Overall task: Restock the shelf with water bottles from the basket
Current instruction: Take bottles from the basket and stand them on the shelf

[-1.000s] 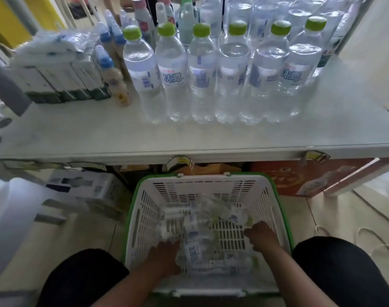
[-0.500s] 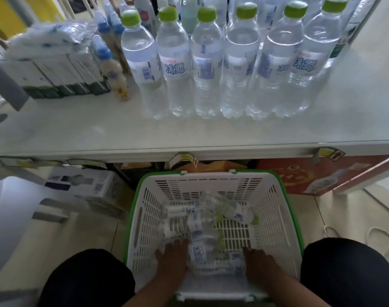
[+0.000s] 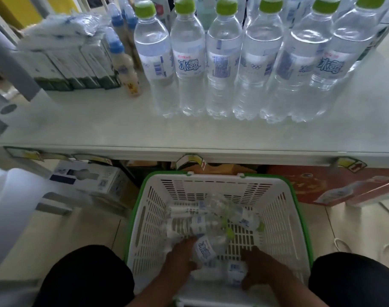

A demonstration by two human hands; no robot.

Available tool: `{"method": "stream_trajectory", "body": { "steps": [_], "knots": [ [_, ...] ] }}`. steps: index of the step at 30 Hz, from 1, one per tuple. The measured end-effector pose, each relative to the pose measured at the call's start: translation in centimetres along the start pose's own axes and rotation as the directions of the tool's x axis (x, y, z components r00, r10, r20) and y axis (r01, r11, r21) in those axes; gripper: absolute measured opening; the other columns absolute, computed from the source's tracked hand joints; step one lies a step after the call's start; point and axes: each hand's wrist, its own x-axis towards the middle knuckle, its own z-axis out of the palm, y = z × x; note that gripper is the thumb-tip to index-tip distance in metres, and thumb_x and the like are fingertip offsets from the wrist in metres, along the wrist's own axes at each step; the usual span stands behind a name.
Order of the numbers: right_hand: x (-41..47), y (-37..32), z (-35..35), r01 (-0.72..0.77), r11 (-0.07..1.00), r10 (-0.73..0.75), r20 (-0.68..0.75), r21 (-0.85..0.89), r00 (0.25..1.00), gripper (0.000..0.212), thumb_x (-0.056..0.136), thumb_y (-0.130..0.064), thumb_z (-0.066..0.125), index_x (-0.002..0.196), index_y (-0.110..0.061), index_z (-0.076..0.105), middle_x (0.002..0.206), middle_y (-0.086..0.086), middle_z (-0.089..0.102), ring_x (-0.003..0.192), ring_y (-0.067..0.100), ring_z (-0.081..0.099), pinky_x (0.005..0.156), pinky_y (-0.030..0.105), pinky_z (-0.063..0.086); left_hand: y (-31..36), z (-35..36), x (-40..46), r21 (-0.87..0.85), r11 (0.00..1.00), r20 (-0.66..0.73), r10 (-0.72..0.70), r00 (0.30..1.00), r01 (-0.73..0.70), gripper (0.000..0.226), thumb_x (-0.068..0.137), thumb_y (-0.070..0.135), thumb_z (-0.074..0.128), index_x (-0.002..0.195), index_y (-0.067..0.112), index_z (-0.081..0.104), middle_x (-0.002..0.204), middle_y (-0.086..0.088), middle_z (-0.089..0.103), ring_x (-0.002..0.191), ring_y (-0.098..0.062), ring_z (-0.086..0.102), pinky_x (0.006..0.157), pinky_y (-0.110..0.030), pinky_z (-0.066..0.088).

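Observation:
A white basket with a green rim [image 3: 284,218] stands on the floor between my knees, below the shelf [image 3: 122,127]. Several clear water bottles lie in it on their sides. My left hand [image 3: 180,255] grips one lying bottle [image 3: 205,249] with a white and blue label. My right hand [image 3: 260,269] holds another bottle [image 3: 234,273] near the basket's front wall. On the shelf stands a row of upright water bottles with green caps [image 3: 224,63].
Small bottles with blue caps [image 3: 122,63] and a stack of white boxes [image 3: 63,63] fill the shelf's left part. Under the shelf are a white carton [image 3: 87,178] and a red carton [image 3: 333,185]. A white object [image 3: 10,207] stands at the left.
Both hands have drawn back toward the basket's near side and closed around two lying bottles. The view has tilted closer to the shelf.

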Motion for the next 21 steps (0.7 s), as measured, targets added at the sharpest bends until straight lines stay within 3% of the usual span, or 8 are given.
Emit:
{"method": "stream_trajectory", "body": {
  "steps": [2,5,7,9,13,16,18,21],
  "knots": [
    [-0.3,-0.4,-0.9,0.080,0.997,-0.080,0.001,-0.009,0.997,0.137,0.036,-0.073,0.074,0.150,-0.017,0.022,0.154,0.013,0.026,0.140,0.026,0.030,0.113,0.033,0.028,-0.1,0.1,0.2,-0.045,0.999,-0.009,-0.022,1.000,0.022,0.075,0.079,0.017,0.074,0.138,0.037,0.032,0.147,0.005,0.038,0.134,-0.012,0.035,0.106,-0.023,0.030],
    [-0.4,-1.1,-1.7,0.142,0.986,-0.139,-0.030,0.085,0.990,0.088,0.066,-0.048,0.080,0.138,-0.018,0.037,0.134,0.006,0.047,0.110,0.018,0.056,0.077,0.018,0.049,-0.3,0.3,0.3,-0.088,0.996,-0.026,-0.032,0.999,0.030,0.077,0.081,0.015,0.072,0.145,0.020,0.031,0.148,0.005,0.034,0.135,-0.010,0.032,0.102,-0.014,0.025],
    [-0.7,-1.1,-2.2,0.188,0.958,-0.186,-0.028,0.215,0.982,0.077,0.067,-0.039,0.081,0.131,-0.025,0.042,0.125,0.000,0.049,0.100,0.014,0.060,0.059,0.015,0.048,-0.1,0.3,0.3,-0.119,0.992,-0.023,-0.030,0.999,0.027,0.076,0.081,0.012,0.073,0.144,0.019,0.031,0.140,0.011,0.034,0.128,-0.004,0.031,0.099,-0.011,0.024],
    [-1.2,-0.9,-2.6,0.213,0.909,-0.204,-0.063,0.359,0.977,0.070,0.064,-0.033,0.083,0.125,-0.030,0.048,0.128,0.000,0.052,0.103,0.014,0.059,0.072,0.022,0.052,0.0,0.2,0.2,-0.175,0.983,-0.031,-0.060,0.998,0.054,0.077,0.079,0.008,0.074,0.143,0.017,0.033,0.138,0.008,0.037,0.126,-0.004,0.033,0.100,-0.014,0.028],
    [-1.9,-0.9,-2.5,0.260,0.679,-0.269,-0.098,0.687,0.958,0.061,0.067,-0.009,0.080,0.119,-0.027,0.054,0.122,0.004,0.056,0.096,0.017,0.063,0.076,0.035,0.054,-0.1,0.1,0.5,-0.288,0.953,-0.094,-0.125,0.988,0.093,0.079,0.076,0.005,0.076,0.144,0.012,0.034,0.137,0.006,0.038,0.131,-0.013,0.036,0.107,-0.027,0.031],
    [-3.2,-2.2,-2.0,0.307,0.539,-0.364,-0.112,0.785,0.925,0.069,0.071,0.007,0.074,0.125,-0.027,0.048,0.126,-0.006,0.050,0.110,0.009,0.055,0.089,0.031,0.051,-0.7,0.1,0.9,-0.372,0.923,-0.181,-0.173,0.968,0.095,0.077,0.073,0.002,0.077,0.140,0.008,0.039,0.140,-0.001,0.043,0.132,-0.023,0.041,0.108,-0.038,0.036],
    [-3.6,-3.7,-1.1,0.346,0.601,-0.376,-0.127,0.721,0.918,0.075,0.070,0.003,0.077,0.130,-0.027,0.044,0.124,-0.013,0.049,0.105,0.000,0.056,0.087,0.021,0.052,-1.3,0.0,1.3,-0.447,0.888,-0.225,-0.229,0.947,0.109,0.077,0.069,-0.004,0.079,0.136,0.006,0.044,0.137,-0.013,0.051,0.126,-0.029,0.049,0.103,-0.047,0.043],
    [-3.1,-7.1,1.3,0.450,0.674,-0.357,-0.275,0.586,0.893,0.065,0.061,-0.025,0.084,0.115,-0.034,0.048,0.110,-0.013,0.051,0.091,-0.008,0.057,0.079,0.011,0.045,-0.5,-0.8,0.9,-0.523,0.841,-0.209,-0.287,0.935,0.141,0.065,0.067,-0.013,0.075,0.124,0.008,0.050,0.121,-0.017,0.059,0.115,-0.033,0.056,0.090,-0.040,0.049]
  ]
}}
